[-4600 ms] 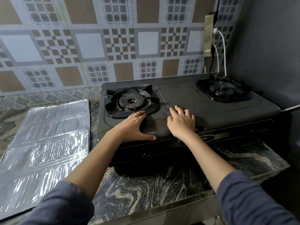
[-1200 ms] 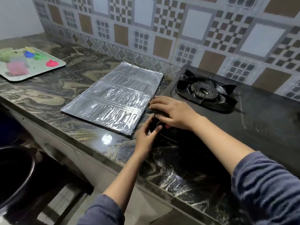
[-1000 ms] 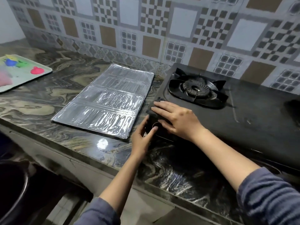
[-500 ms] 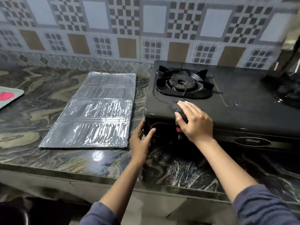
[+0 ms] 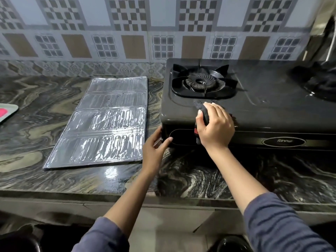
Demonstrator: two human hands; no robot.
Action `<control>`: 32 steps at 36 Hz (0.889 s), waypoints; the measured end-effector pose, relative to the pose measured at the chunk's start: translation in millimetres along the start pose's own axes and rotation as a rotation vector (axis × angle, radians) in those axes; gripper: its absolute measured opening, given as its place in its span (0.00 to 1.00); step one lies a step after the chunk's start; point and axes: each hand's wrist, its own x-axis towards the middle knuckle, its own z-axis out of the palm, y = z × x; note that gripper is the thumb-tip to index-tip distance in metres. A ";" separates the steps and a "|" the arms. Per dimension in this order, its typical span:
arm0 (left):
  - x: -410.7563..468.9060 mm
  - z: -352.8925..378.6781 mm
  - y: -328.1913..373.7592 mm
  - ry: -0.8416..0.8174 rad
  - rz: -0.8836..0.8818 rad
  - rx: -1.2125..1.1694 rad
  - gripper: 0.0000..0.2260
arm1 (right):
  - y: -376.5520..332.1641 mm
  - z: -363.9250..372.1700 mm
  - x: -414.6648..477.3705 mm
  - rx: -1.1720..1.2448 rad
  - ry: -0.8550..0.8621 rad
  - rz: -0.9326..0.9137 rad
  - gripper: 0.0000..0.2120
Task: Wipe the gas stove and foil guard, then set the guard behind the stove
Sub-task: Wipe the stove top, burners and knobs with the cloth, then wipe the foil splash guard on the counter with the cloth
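1. The marbled desk point(image 5: 54, 110) runs the full width of the view; its left and right ends are cut off by the frame.
2. The black gas stove point(image 5: 263, 113) sits on the right half of the desk against the tiled wall point(image 5: 127, 33), its long axis left to right. Its right part runs out of frame, and the right burner point(image 5: 320, 84) is blurred and hard to make out. The left burner point(image 5: 201, 82) shows clearly.
3. The foil guard point(image 5: 107, 122) lies flat on the desk just left of the stove, apart from it, its long axis running from the near edge toward the wall.
4. The right hand point(image 5: 214, 128) rests at the stove's front edge below the left burner, fingers curled around a dark cloth point(image 5: 204, 110); most of the cloth is hidden under the palm, and a small red part point(image 5: 196, 131) shows beneath it, too covered to identify.
5. The left hand point(image 5: 154, 148) has fingers spread around the stove's front-left corner, thumb against the front panel.
6. A pale tray point(image 5: 9, 110) with a pink patch is cut off at the left edge.
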 end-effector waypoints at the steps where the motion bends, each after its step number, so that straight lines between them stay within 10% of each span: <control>1: 0.7 -1.1 0.5 -0.004 0.001 -0.003 0.24 | -1.2 0.4 -0.2 -0.005 0.000 0.003 0.14; 32: 67.5 -71.8 -11.1 -0.478 0.100 0.164 0.14 | -130.8 52.2 7.4 -0.192 -0.004 0.209 0.13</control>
